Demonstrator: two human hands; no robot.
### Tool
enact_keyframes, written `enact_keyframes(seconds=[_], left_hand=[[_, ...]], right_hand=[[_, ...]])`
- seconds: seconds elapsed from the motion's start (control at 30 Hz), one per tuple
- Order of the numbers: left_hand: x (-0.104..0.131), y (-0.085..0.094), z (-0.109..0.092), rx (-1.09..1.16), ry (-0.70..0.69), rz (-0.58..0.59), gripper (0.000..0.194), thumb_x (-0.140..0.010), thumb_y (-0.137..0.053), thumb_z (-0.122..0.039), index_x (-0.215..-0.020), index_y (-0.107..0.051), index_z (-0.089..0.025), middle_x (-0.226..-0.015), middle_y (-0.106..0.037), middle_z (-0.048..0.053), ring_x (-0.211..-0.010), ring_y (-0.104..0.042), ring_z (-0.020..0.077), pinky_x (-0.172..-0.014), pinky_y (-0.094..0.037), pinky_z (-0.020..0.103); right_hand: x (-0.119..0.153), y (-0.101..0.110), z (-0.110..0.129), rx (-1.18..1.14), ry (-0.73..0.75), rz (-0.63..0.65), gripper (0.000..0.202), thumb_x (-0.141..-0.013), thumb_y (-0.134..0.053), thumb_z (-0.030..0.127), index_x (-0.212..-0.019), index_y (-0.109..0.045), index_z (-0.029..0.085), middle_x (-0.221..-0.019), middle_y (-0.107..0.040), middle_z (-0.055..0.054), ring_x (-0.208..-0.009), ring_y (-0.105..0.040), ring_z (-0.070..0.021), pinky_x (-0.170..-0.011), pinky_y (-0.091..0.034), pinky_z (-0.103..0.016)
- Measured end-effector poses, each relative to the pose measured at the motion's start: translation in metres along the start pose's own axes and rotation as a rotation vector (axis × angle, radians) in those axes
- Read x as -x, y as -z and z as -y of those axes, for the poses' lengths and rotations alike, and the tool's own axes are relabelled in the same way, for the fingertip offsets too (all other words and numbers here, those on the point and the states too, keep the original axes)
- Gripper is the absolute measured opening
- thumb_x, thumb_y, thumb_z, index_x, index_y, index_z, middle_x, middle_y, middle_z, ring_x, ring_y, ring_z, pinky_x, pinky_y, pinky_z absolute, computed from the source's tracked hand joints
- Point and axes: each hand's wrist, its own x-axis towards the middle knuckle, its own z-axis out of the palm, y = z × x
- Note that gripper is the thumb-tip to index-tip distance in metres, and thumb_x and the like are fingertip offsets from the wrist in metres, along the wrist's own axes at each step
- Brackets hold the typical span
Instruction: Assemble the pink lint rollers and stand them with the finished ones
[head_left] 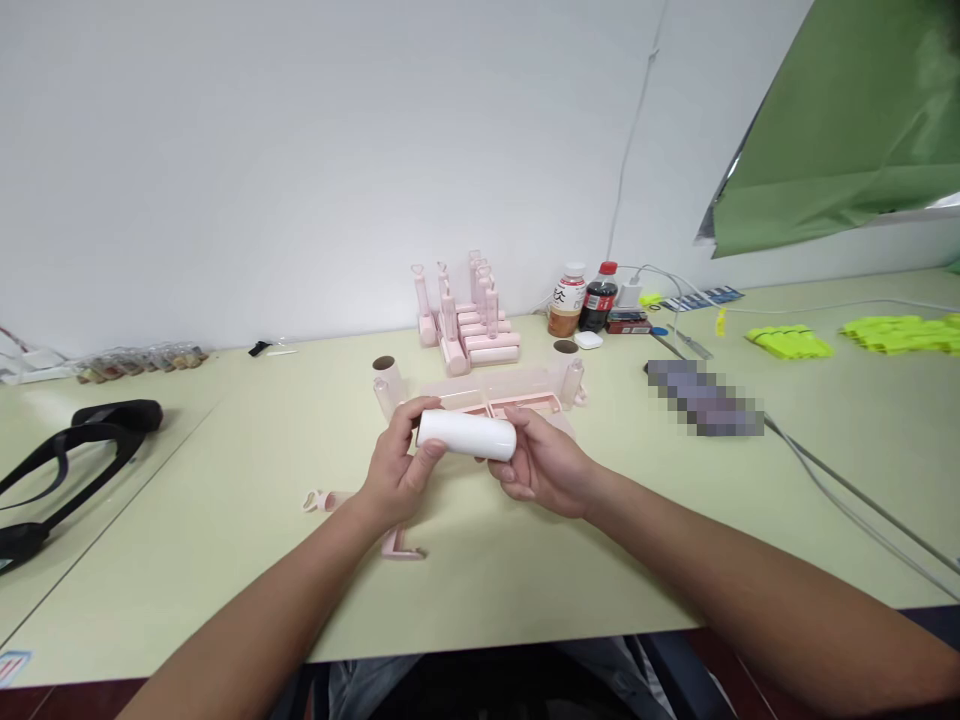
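A white lint roller refill (pixel 466 435) lies nearly level between my two hands above the table. My left hand (pixel 405 460) grips its left end, thumb in front and fingers behind. At the right end, my right hand (pixel 544 462) has its fingers wrapped round the roll. Just behind sits an open pink plastic case (pixel 517 382), partly hidden by the hands and roll. Two more rolls with brown cores stand upright, the left roll (pixel 386 375) and the right roll (pixel 562 352), beside clear-pink handles. Near my left forearm lie a pink handle (pixel 322 500) and a pink bracket (pixel 401 545).
Several pink lint rollers (pixel 469 330) are grouped by the wall. To their right are an orange drink bottle (pixel 567 300), a cola bottle (pixel 598 298) and cables. Black straps (pixel 90 450) lie far left. Yellow bundles (pixel 791 341) and a pixelated object (pixel 701 398) are at right.
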Motion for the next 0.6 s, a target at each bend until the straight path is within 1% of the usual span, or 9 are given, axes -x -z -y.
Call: enact_keyframes(seconds=[0.07,0.13,0.23,0.33,0.4,0.5,0.6], left_hand=[[-0.0003,0.0004,0.0018,0.04,0.064,-0.035,0.044,-0.094,-0.045,-0.051,-0.127,-0.046,-0.023,-0.107,-0.058,0.008,-0.086,-0.059,0.0191,-0.061,-0.053,0.028],[-0.0013,0.0016,0.0036,0.057,0.082,-0.051,0.044,-0.094,-0.045,-0.052,-0.127,-0.047,-0.023,-0.104,-0.057,0.008,-0.083,-0.059,0.0185,-0.055,-0.052,0.026],[-0.0024,0.0034,0.0052,0.053,0.053,-0.05,0.044,-0.093,-0.045,-0.053,-0.125,-0.048,-0.023,-0.105,-0.057,0.008,-0.083,-0.058,0.0181,-0.056,-0.053,0.025],[-0.0022,0.0039,0.0048,0.09,0.064,-0.013,0.047,-0.093,-0.045,-0.054,-0.128,-0.047,-0.024,-0.105,-0.056,0.008,-0.082,-0.057,0.0177,-0.052,-0.052,0.024],[-0.0016,0.0037,0.004,0.121,0.068,0.01,0.048,-0.092,-0.045,-0.055,-0.129,-0.045,-0.024,-0.105,-0.055,0.008,-0.081,-0.057,0.0174,-0.05,-0.052,0.023],[-0.0006,0.0034,0.0038,0.126,0.046,0.021,0.049,-0.092,-0.046,-0.056,-0.129,-0.045,-0.024,-0.106,-0.055,0.009,-0.082,-0.058,0.0174,-0.052,-0.053,0.023],[0.0001,0.0034,0.0055,0.091,0.04,-0.001,0.048,-0.093,-0.045,-0.054,-0.129,-0.046,-0.023,-0.107,-0.056,0.01,-0.082,-0.058,0.0177,-0.052,-0.052,0.023]], right_hand=[[-0.0009,0.001,0.0007,-0.035,0.027,0.024,0.028,-0.094,-0.038,0.031,-0.104,-0.058,0.014,-0.072,-0.063,-0.005,-0.045,-0.049,-0.0106,-0.033,-0.037,-0.018],[-0.0016,0.0022,0.0009,-0.039,0.032,0.035,0.027,-0.091,-0.04,0.026,-0.104,-0.059,0.012,-0.073,-0.064,-0.006,-0.046,-0.05,-0.0111,-0.034,-0.04,-0.019],[-0.0025,0.0042,0.0,-0.033,0.037,0.037,0.027,-0.089,-0.044,0.023,-0.105,-0.061,0.009,-0.068,-0.063,-0.006,-0.05,-0.055,-0.0127,-0.039,-0.047,-0.022],[-0.0032,0.0059,-0.003,-0.019,0.064,0.047,0.029,-0.086,-0.047,0.021,-0.104,-0.063,0.006,-0.063,-0.062,-0.006,-0.053,-0.058,-0.015,-0.049,-0.055,-0.027],[-0.0029,0.0066,-0.0054,-0.018,0.078,0.065,0.032,-0.083,-0.047,0.02,-0.106,-0.064,0.005,-0.061,-0.062,-0.006,-0.054,-0.058,-0.0157,-0.052,-0.056,-0.03],[-0.0013,0.0064,-0.0078,-0.036,0.071,0.1,0.038,-0.077,-0.046,0.019,-0.108,-0.064,0.006,-0.064,-0.062,-0.006,-0.055,-0.058,-0.0163,-0.054,-0.057,-0.032],[0.001,0.0044,-0.0071,-0.064,0.063,0.09,0.042,-0.07,-0.045,0.017,-0.105,-0.065,0.006,-0.071,-0.064,-0.009,-0.058,-0.061,-0.0175,-0.056,-0.058,-0.034]])
